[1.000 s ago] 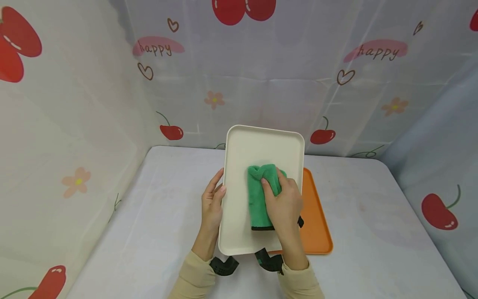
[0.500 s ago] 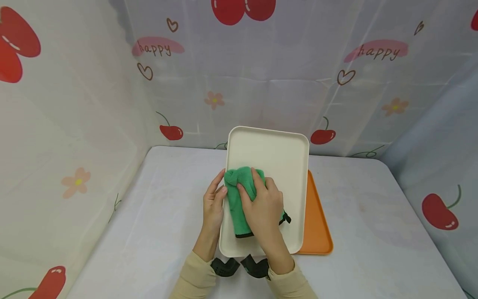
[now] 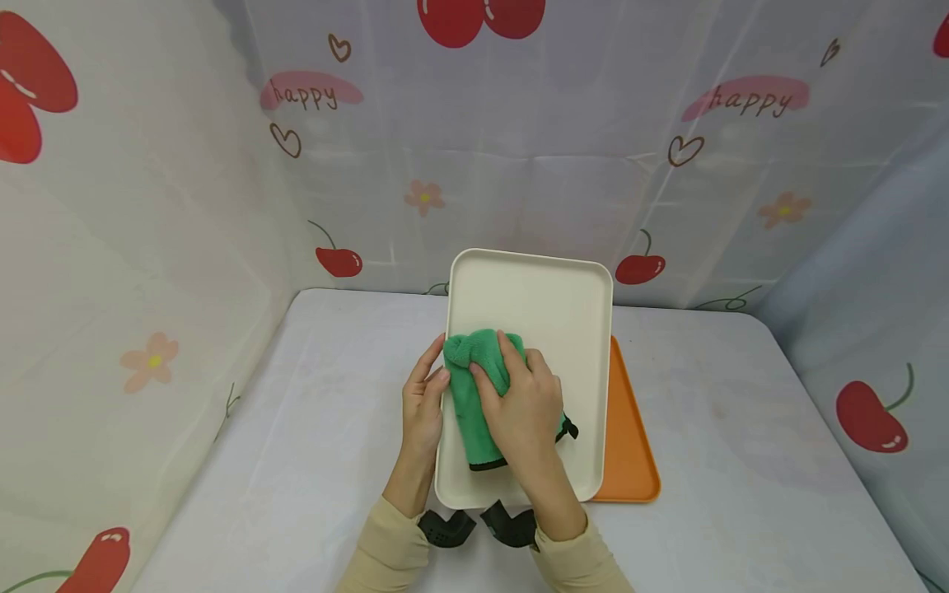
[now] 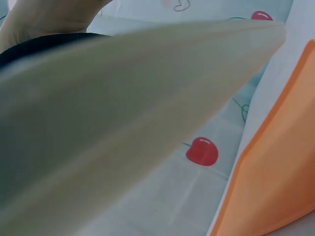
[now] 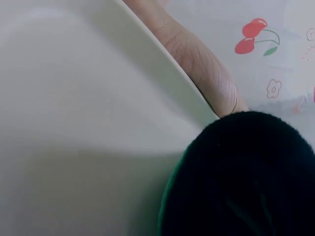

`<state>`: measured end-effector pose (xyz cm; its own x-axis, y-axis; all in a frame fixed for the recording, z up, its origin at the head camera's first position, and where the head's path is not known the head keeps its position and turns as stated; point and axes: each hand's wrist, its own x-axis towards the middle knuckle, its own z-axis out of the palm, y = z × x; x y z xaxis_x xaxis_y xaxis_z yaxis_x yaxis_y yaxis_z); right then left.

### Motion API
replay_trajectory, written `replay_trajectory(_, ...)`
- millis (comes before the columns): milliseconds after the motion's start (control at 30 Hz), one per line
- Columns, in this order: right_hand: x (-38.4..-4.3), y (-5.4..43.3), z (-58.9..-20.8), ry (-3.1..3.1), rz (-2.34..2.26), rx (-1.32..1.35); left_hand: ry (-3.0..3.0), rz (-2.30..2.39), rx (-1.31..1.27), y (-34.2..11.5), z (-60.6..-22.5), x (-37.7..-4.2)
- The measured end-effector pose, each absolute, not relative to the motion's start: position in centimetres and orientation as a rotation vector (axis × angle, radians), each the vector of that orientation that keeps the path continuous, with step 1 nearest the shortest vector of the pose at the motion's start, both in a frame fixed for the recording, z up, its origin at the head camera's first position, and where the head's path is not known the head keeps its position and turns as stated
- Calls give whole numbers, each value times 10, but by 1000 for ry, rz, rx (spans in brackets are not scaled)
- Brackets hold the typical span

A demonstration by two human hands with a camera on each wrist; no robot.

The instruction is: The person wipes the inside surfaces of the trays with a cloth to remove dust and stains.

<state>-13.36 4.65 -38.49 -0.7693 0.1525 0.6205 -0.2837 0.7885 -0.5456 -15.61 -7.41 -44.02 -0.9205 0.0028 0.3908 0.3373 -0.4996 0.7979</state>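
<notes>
A cream rectangular tray is raised and tilted over the table in the head view. My left hand grips its left edge, thumb on the near side of the rim. In my right hand is a bunched green cloth with dark trim, held against the tray's inner face near its left rim. The right wrist view shows the tray's inner face close up, my left hand along its edge and the cloth looking dark. In the left wrist view the tray appears blurred and edge-on.
An orange tray lies on the white table, partly hidden behind the cream one. White curtains printed with cherries surround the table at the back and sides. Black wrist mounts sit at both cuffs.
My right hand has moved the green cloth leftward across the cream tray to its left rim, and stays there over the last half second. The left hand keeps its hold in place.
</notes>
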Motion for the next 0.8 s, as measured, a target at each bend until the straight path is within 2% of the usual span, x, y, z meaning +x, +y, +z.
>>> replay_trajectory(500,-134,63,-384,-2339,915,62,-1438,-2543,-423,-76,-440,-156)
replay_trajectory(800,-131,92,-388,-2448,1018,-170,-1360,-2571,-452,-81,-439,-158)
